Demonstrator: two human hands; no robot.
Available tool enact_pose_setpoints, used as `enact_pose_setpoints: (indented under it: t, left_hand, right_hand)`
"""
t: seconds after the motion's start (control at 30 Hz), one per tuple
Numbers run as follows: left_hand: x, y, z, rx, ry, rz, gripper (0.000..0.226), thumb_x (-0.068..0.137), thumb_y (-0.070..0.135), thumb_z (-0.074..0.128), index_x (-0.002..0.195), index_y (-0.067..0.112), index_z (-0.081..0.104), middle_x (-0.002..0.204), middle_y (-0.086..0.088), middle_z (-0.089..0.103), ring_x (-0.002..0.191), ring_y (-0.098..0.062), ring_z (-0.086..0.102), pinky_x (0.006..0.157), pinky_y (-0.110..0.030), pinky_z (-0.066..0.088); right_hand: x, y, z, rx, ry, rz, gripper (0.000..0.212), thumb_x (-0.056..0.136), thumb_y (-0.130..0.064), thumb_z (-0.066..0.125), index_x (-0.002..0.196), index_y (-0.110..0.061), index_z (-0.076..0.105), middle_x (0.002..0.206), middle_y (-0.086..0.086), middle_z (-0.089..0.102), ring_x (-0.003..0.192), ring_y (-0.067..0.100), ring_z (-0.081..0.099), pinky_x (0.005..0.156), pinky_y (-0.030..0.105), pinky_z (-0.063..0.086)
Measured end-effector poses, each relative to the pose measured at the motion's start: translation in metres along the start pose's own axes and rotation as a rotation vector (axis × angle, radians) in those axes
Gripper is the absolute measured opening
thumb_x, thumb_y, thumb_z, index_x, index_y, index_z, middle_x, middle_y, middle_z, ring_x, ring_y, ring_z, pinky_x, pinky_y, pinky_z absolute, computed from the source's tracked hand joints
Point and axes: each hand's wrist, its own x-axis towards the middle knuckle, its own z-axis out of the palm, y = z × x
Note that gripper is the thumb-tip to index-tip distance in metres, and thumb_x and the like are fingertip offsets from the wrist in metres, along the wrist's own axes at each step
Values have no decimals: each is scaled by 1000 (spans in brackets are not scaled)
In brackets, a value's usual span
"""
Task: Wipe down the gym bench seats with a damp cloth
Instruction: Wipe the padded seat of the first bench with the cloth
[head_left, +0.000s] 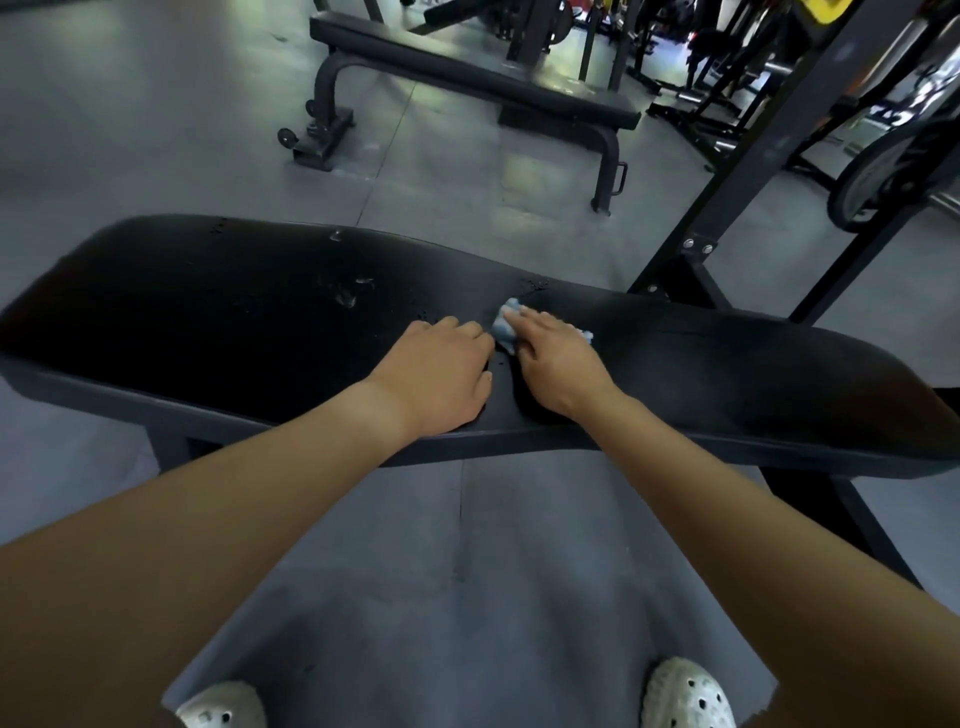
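Head view looks down on the near bench seat (208, 312), a long black pad running left to right in front of us. Our right hand (556, 358) lies on a small pale-blue cloth (506, 322) about mid-pad, toward the far edge, with the fingers stretched out over it and pressing it down, not bunched round it. Our left hand (441, 374) rests just beside it on the pad, fingers loosely bent and holding nothing; it seems to brace us. We judge the wiping of this seat to be in hand, with scuffs and specks showing on its left half. The next move calls for firm, overlapping strokes along the pad — leftward over those marks, then out to the right end. A second bench (467, 67) stands farther off; we cannot tell whether it has been wiped.
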Motion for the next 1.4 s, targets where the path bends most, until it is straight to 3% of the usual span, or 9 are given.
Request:
enact_pose_setpoints:
  t: [0.2, 0.4, 0.5, 0.6, 0.87, 1.0, 1.17, 1.3, 1.4]
  left_hand:
    - [-2, 13, -4, 9, -32, -27, 37, 104, 38, 43, 133, 19, 53, 121, -5, 59, 110, -26, 55, 95, -45, 47]
    - [-11, 29, -3, 15, -58, -17, 36, 105, 41, 41, 127, 16, 56, 125, -7, 57, 113, -28, 54, 96, -45, 47]
    - [-16, 37, -4, 28, -61, 8, 36, 105, 41, 42, 126, 16, 57, 125, -6, 56, 114, -28, 54, 97, -44, 46]
    - [-19, 40, -6, 26, -62, 16, 36, 105, 42, 43, 125, 16, 58, 126, -5, 56, 116, -27, 54, 99, -45, 46]
    - [-19, 47, -13, 23, -90, 20, 37, 104, 40, 46, 131, 15, 54, 129, -8, 52, 118, -29, 52, 98, -45, 47]
    - [-20, 51, -11, 8, -101, 31, 35, 104, 40, 47, 127, 16, 57, 125, -7, 53, 113, -28, 53, 96, -45, 48]
    - [-23, 51, -10, 8, -122, 34, 37, 103, 41, 47, 130, 16, 55, 127, -7, 52, 113, -27, 52, 94, -45, 48]
    - [-22, 50, -11, 2, -134, 40, 37, 104, 41, 48, 131, 16, 53, 127, -6, 52, 113, -27, 52, 93, -43, 48]
    - [-21, 52, -12, 4, -132, 38, 36, 103, 41, 48, 128, 16, 53, 126, -7, 51, 113, -28, 51, 90, -41, 47]
  right_hand:
    - [-28, 1, -7, 16, -42, -106, 50, 106, -19, 40, 156, -26, 39, 163, -1, 36, 149, 23, 33, 121, 46, 30]
    - [-62, 46, -30, 2, 38, 217, 50, 106, -20, 38, 154, -31, 40, 161, -4, 38, 143, 25, 41, 113, 42, 37]
    - [-74, 52, -33, -91, 79, 295, 48, 105, -15, 39, 152, -19, 42, 151, 5, 48, 131, 29, 49, 109, 43, 39]
    - [-76, 37, -27, -112, 82, 227, 45, 102, -14, 41, 146, -14, 47, 144, 10, 53, 126, 29, 52, 109, 44, 38]
    - [-100, -3, -19, 16, 24, -69, 49, 103, -15, 47, 151, -19, 47, 158, 5, 44, 147, 25, 38, 123, 43, 28]
    - [-108, 18, -33, -48, 34, 94, 47, 105, -28, 43, 152, -32, 43, 156, -5, 46, 140, 20, 44, 111, 40, 40]
    - [-115, 53, -36, -125, 174, 421, 35, 105, -31, 39, 137, -25, 52, 122, 10, 65, 104, 32, 61, 83, 41, 46]
    - [-112, 32, -24, -236, 160, 407, 39, 105, -30, 38, 140, -16, 44, 125, 13, 62, 108, 37, 57, 92, 53, 48]
    - [-112, 3, -12, -304, 148, 318, 42, 105, -37, 34, 141, -16, 40, 132, 16, 59, 106, 36, 54, 89, 49, 47]
